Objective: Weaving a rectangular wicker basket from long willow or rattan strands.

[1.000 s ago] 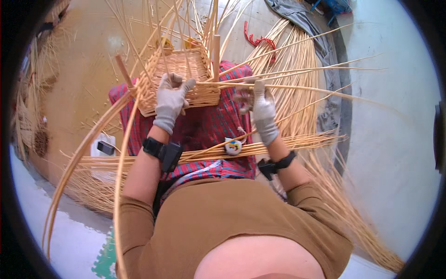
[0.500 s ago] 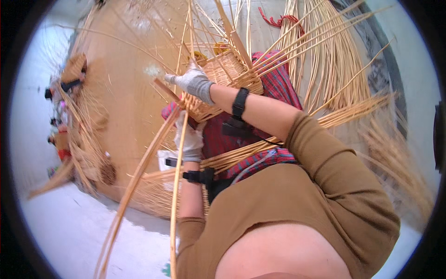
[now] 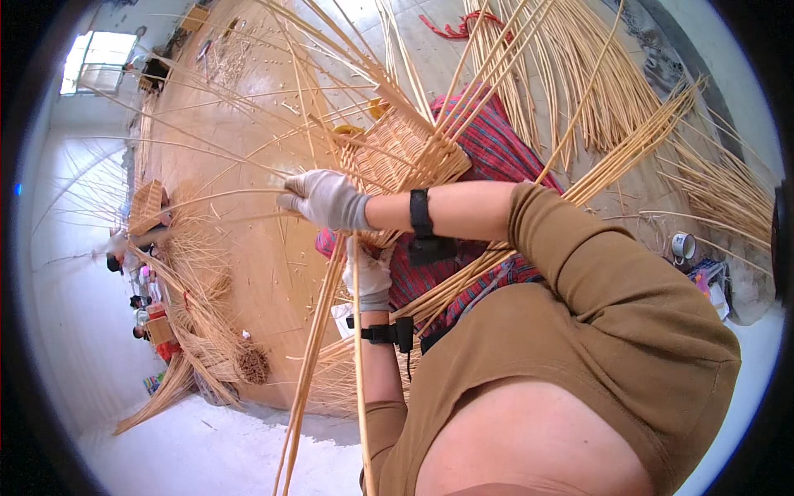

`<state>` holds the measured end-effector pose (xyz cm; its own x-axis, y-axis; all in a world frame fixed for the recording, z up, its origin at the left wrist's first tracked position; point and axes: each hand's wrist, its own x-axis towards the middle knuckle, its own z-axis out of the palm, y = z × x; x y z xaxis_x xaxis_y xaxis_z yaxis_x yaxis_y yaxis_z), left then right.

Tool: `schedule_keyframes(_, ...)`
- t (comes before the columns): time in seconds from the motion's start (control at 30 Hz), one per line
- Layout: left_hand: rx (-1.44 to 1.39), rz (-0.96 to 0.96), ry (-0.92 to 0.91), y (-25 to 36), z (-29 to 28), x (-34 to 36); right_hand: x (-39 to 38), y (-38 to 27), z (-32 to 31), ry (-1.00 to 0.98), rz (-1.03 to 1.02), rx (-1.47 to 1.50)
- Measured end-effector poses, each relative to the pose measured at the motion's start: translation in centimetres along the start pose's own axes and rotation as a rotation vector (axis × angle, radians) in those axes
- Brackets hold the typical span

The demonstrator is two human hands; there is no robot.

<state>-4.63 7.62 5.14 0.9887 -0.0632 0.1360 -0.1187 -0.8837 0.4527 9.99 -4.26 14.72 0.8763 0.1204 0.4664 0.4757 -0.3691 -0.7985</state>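
Observation:
A half-woven wicker basket (image 3: 397,149) rests tilted on the red-and-blue plaid cloth (image 3: 504,132) over my lap, long rods fanning out from its edges. My right hand (image 3: 327,200), in a whitish knitted glove, lies across the basket's left side. Its fingers are closed round a thin wicker rod (image 3: 240,217) that runs out to the left, blurred. Just below, my left hand (image 3: 369,277), gloved too, grips the basket's near left corner; its fingertips are partly hidden. Several long rods (image 3: 310,364) hang down past it toward me.
A big bundle of rods (image 3: 571,91) with a red tie lies at the far right; another bundle (image 3: 637,153) crosses beside my right arm. At the left are rod heaps (image 3: 194,331) and other people (image 3: 149,314). A tape roll (image 3: 683,245) sits at the right.
My right hand has come down and slightly nearer, with a rod now stretching left from its fingers. The view has shifted, and the left hand stays at the basket's corner.

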Motion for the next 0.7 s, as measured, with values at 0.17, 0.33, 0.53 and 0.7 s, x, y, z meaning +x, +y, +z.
schedule_keyframes(0.17,-0.006,0.160,0.196,-2.2,1.7,0.0,2.7,-4.2,-2.8,-0.226,0.096,0.118)
schedule_keyframes(0.33,0.146,0.138,0.083,-0.7,0.1,0.8,2.7,-5.3,-4.5,0.148,-0.267,0.375)
schedule_keyframes(0.53,0.133,0.128,-0.007,0.4,0.0,2.2,-9.7,4.9,-9.4,0.004,0.002,0.659)
schedule_keyframes(0.7,0.128,0.114,0.024,3.4,-2.4,-0.6,-12.5,5.4,-11.2,0.003,0.380,1.143)
